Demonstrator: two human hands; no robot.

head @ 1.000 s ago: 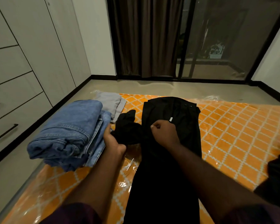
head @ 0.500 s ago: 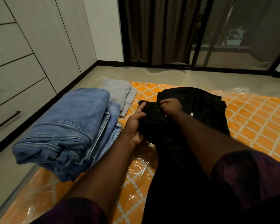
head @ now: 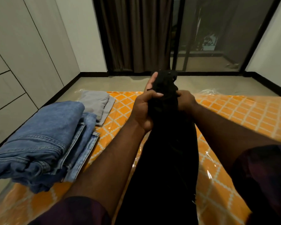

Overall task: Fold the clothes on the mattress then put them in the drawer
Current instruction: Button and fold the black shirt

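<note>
- Both hands, left hand (head: 143, 109) and right hand (head: 186, 101), grip the black garment (head: 167, 151), lifted above the mattress (head: 234, 114).
- Folded jeans (head: 44, 143) and grey cloth (head: 96, 104) lie left of the left hand.

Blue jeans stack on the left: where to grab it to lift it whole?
Scoop it from below. The jeans stack is thick and soft with loose layered edges facing right, so slide the left hand flat under the bottom layer from the right, over the bare mattress, and press the right hand on top. Pinching the top pair would likely peel it off.
</note>
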